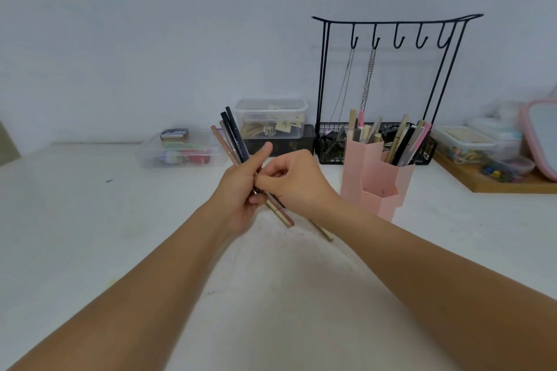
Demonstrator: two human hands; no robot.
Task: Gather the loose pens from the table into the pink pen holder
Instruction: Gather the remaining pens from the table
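The left hand (238, 199) grips a bundle of pens (233, 137), fingers curled round the shafts and thumb stretched up along them. Four tips fan out above the hand: two dark ones, a grey one and a brown-pink one. Their lower ends poke out beneath the palm, but how many are there is hard to count, since both hands cover the middle of the bundle. The right hand (297, 179) meets the left at the bundle with its fingers curled; its fingertips are hidden, so whether it pinches a pen or only touches the bundle cannot be told.

One beige pen (325, 233) lies loose on the white table (90, 220), its upper part hidden under the right wrist.

The pink pen holder (376, 178) stands just right of the hands, made of hexagonal tubes of differing heights. The two tall ones are crowded with pens and pencils, too overlapped to count; the low front tube's contents cannot be seen.

Behind it stands a black wire rack (394, 30) with five hooks, and chains hanging from two of them. A clear lidded box (271, 117) sits on a dark box, another clear container (180, 150) lies to the left, and a wooden tray (482, 184) at the right is cut off by the frame edge.
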